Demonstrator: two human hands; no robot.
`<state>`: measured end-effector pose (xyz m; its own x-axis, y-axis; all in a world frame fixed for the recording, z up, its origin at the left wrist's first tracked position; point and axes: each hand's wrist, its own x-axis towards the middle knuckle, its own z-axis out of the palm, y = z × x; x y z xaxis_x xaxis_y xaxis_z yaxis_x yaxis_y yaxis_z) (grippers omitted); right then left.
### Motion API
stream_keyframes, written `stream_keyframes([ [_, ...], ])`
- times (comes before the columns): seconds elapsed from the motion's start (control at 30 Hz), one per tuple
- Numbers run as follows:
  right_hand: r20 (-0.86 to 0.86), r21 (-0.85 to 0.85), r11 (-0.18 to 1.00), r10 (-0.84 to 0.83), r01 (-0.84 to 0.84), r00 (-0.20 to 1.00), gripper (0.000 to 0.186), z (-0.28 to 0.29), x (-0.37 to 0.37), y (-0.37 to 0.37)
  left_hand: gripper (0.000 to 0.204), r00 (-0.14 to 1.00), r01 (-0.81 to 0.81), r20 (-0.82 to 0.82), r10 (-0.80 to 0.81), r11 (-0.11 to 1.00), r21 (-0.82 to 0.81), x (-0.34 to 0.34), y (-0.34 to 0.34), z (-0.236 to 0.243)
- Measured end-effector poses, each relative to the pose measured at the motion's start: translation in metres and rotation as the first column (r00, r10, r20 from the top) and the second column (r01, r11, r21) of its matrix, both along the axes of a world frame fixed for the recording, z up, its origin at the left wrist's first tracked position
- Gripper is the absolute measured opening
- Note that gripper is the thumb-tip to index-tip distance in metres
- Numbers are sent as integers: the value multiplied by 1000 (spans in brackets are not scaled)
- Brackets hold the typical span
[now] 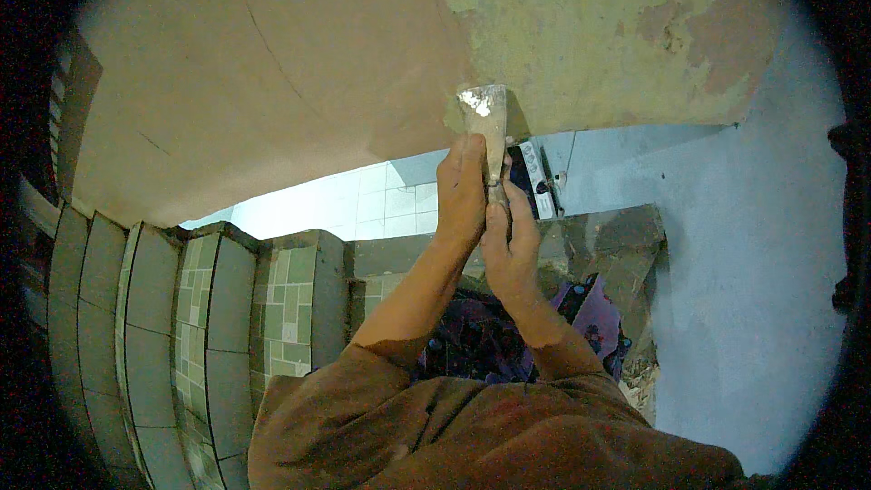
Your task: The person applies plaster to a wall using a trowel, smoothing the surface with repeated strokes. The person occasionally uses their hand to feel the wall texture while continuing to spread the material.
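Note:
A putty knife [487,122] points away from me, its broad metal blade against or just short of the wall [363,63]. White smears show near the blade's tip. My right hand [513,245] is closed around the handle. Alongside it, my left hand [461,195] grips the lower blade, with fingers pressed to its left side. Left of the blade the wall surface is smooth and tan with thin cracks. To the right, a patchy yellow-green layer [581,45] has worn edges and brownish bare spots.
Tiled stairs [190,308] run along the left. Below the wall's lower edge lies a white tiled floor [372,200], with a black-and-white appliance [535,177] beyond my hands. A grey ledge [617,231] ends at the right, before a pale blue surface [753,290]. Purple patterned fabric [481,336] shows below my arms.

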<state>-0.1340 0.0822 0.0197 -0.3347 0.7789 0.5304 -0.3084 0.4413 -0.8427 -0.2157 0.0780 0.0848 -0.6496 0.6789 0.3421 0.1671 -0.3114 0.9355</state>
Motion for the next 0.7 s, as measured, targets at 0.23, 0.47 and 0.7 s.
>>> stream_keyframes([
  [0.23, 48, -88, 994, 73, -69, 996, 42, 5, 9, 1, 39, 999, 28, 44, -31, 997, 65, 4, 2, 0],
  [0.47, -1, -26, 999, 40, -40, 999, 38, 1, 4, 4, 42, 999, 2, 53, -3, 1000, 19, 5, 3, 0],
  [0.7, -11, -42, 998, 52, -52, 999, 36, 6, 6, -2, 42, 991, 30, 132, -31, 1000, 6, 2, 1, -2],
])
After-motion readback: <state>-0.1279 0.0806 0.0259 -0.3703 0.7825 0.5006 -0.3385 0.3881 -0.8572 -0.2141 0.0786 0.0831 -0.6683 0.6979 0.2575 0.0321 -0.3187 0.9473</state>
